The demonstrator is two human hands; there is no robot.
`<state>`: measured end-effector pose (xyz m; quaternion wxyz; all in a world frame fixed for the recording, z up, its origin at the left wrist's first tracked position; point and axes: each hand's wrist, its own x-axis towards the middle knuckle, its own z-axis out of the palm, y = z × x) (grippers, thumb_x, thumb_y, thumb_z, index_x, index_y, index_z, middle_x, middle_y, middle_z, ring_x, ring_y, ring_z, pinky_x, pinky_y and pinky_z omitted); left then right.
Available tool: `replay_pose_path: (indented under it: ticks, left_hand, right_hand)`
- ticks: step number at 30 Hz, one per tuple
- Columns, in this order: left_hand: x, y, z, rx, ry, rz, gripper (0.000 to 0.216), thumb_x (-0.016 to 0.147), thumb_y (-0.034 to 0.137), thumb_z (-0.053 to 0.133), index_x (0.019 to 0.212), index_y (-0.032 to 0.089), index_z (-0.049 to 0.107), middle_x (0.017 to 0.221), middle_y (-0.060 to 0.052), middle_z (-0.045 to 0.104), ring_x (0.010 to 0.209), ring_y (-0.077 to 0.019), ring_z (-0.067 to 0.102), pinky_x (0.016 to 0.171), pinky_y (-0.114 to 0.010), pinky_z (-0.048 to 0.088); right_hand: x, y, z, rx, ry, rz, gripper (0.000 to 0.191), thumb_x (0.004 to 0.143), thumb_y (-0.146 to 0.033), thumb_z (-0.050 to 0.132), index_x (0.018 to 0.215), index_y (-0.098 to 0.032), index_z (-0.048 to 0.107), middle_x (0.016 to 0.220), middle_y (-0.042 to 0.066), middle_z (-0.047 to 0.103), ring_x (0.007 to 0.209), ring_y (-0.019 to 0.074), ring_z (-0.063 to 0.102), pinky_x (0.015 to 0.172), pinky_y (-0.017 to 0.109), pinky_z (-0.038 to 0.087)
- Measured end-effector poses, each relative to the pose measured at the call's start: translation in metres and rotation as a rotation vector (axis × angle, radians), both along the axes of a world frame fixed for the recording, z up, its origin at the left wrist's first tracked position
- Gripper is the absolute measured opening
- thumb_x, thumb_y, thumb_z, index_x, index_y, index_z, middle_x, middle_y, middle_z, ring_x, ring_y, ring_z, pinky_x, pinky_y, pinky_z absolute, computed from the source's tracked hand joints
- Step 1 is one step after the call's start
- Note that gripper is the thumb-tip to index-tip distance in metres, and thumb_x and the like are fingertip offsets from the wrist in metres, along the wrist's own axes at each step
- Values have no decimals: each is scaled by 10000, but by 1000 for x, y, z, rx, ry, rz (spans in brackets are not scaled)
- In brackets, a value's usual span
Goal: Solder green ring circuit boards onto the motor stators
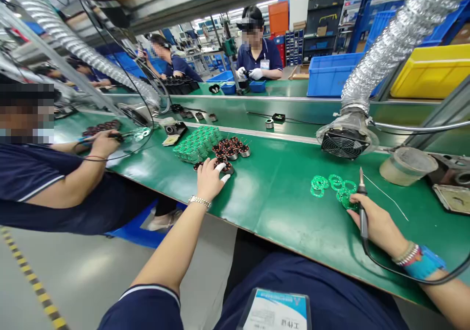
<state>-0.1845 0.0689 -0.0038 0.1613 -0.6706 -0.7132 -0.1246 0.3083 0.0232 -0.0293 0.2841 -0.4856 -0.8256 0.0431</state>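
My left hand [210,179] reaches over the near edge of a cluster of copper-wound motor stators [232,153], thumb and fingers apart, with white covers on some fingertips. It is at a stator [228,167] beside the thumb; no firm grip shows. Against the cluster's left side stands a block of stacked green ring-shaped circuit boards [196,144]. In my right hand [374,220] is a soldering iron [363,217], tip pointing up and away. The fingertips of that hand are down at loose green ring boards [336,182] spread on the green bench [279,188].
A fume fan [344,144] on a foil duct hangs over the right side. Behind my right hand are a round tub [407,166], a soldering stand [453,198] and a strand of solder wire [387,198]. A co-worker [47,173] sits close on the left; another [260,51] works opposite.
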Motion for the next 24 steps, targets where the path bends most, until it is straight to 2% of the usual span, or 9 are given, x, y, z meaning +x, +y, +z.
replay_pose_path:
  ticks: [4, 8, 11, 13, 15, 17, 20, 22, 24]
  left_hand:
    - [15, -1, 3, -14, -33, -82, 228, 792, 327, 576, 932, 160, 645, 1277, -156, 506, 1274, -362, 331, 991, -539, 292]
    - [64, -17, 1, -88, -207, -372, 178, 766, 355, 623, 797, 179, 633, 1182, -110, 588, 1175, -306, 464, 983, -506, 329]
    - [122, -44, 2, -198, -422, -589, 207, 770, 393, 617, 804, 188, 618, 1045, -76, 632, 963, -221, 583, 854, -381, 458]
    - [155, -64, 6, -239, -480, -607, 278, 750, 431, 628, 869, 180, 612, 971, -82, 624, 891, -214, 590, 803, -365, 481]
    - [176, -81, 10, -288, -510, -606, 453, 716, 472, 648, 1049, 176, 572, 1036, -106, 588, 899, -230, 582, 792, -384, 490]
    - [183, -93, 14, -366, -535, -641, 584, 722, 472, 643, 1211, 197, 480, 1054, -105, 574, 882, -228, 581, 773, -389, 500]
    - [176, -96, 16, -437, -577, -683, 654, 757, 426, 623, 1319, 216, 362, 1024, -94, 582, 868, -223, 583, 770, -396, 505]
    - [172, -90, 15, -443, -610, -687, 704, 746, 411, 640, 1340, 205, 324, 1126, -119, 553, 994, -249, 559, 853, -426, 480]
    - [173, -80, 11, -462, -650, -698, 773, 715, 411, 671, 1352, 192, 293, 1278, -147, 473, 1157, -277, 478, 959, -456, 417]
  right_hand:
    - [-5, -2, 11, 41, 41, -27, 309, 829, -305, 539, 1099, -172, 467, 962, 93, 604, 844, 218, 616, 770, 357, 520]
    - [-23, -22, 25, 57, 67, -30, 347, 802, -314, 590, 1091, -161, 475, 938, 95, 581, 814, 211, 590, 755, 359, 510]
    - [-45, -42, 26, -35, -5, 25, 336, 812, -298, 582, 1095, -149, 479, 872, 88, 565, 770, 210, 566, 698, 352, 512]
    - [-56, -52, 24, -71, -84, 7, 326, 814, -312, 584, 1081, -151, 489, 838, 84, 562, 762, 225, 555, 667, 367, 511]
    - [-60, -57, 22, -92, -93, -29, 361, 805, -347, 597, 1087, -151, 484, 832, 87, 568, 761, 236, 555, 663, 388, 514]
    - [-57, -59, 21, -113, -29, -19, 375, 811, -335, 593, 1113, -155, 463, 906, 108, 582, 822, 244, 568, 715, 404, 519]
    - [-48, -58, 22, -172, 92, 95, 319, 842, -222, 537, 1140, -182, 431, 1138, 134, 554, 1028, 241, 551, 865, 411, 494]
    - [-46, -58, 21, -206, 140, 145, 308, 848, -168, 505, 1144, -204, 428, 1199, 120, 537, 1085, 226, 536, 908, 407, 479]
    - [-48, -59, 19, -216, 158, 137, 319, 845, -156, 506, 1152, -210, 436, 1151, 113, 559, 1040, 220, 561, 884, 403, 495]
